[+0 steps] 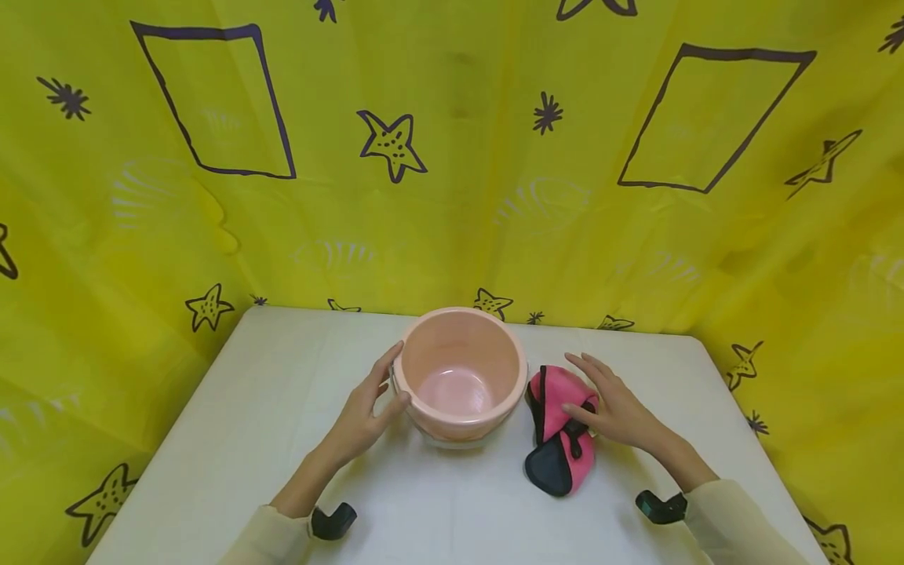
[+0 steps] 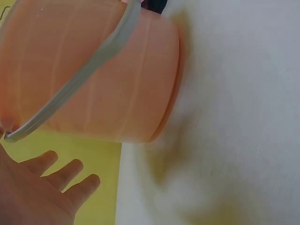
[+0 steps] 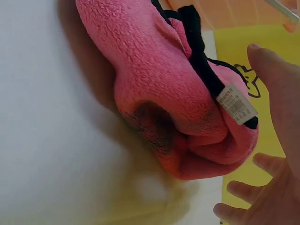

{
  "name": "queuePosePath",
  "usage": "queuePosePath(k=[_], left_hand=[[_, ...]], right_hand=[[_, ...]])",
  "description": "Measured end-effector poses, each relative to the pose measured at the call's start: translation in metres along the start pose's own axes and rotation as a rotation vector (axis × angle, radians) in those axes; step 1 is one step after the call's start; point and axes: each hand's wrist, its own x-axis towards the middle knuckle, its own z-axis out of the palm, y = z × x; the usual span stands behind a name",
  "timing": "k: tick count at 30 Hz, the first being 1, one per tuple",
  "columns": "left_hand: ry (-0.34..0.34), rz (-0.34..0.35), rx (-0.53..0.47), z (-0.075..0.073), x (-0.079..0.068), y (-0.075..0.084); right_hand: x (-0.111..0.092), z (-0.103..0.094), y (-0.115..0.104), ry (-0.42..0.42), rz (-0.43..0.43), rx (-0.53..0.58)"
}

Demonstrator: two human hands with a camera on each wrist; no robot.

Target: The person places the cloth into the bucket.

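Note:
A peach-coloured plastic bucket (image 1: 455,369) stands upright on the table, its inside bare. Its pale grey handle (image 2: 79,79) hangs down along the outer wall in the left wrist view. My left hand (image 1: 363,416) lies against the bucket's left side, index fingertip and thumb at the rim, the other fingers spread straight. To the right lies a crumpled pink fleece item (image 1: 565,424) with black trim and a black strap; its exact kind is unclear. A white printed tag (image 3: 237,103) hangs off it. My right hand (image 1: 614,404) hovers at its right edge, fingers extended, gripping nothing.
The white-covered table (image 1: 268,392) is bounded at the back and sides by a yellow curtain (image 1: 452,196) printed with starfish. Black wrist devices (image 1: 333,521) sit on both forearms. The bucket and fleece item are close together near the middle.

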Motion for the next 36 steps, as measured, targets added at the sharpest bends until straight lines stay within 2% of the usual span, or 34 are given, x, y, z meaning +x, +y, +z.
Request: queuePosePath(k=[5,10,20,28,36], left_hand=[[0.004,-0.028,-0.045,0.005,0.002,0.002],[0.009,-0.042,-0.065,0.008,0.002,0.002],[0.016,-0.049,-0.075,0.008,0.002,0.001],[0.006,-0.054,-0.077,0.008,0.001,0.0],[0.001,-0.055,-0.085,0.009,-0.001,-0.004]], right_hand=[[-0.003,0.008,0.004,-0.031,0.038,0.07],[-0.007,0.016,0.006,-0.051,0.037,0.112],[-0.01,0.023,0.003,-0.018,0.006,0.04],[-0.011,0.024,0.001,-0.022,0.043,0.03],[-0.01,0.026,0.001,-0.025,0.025,0.018]])
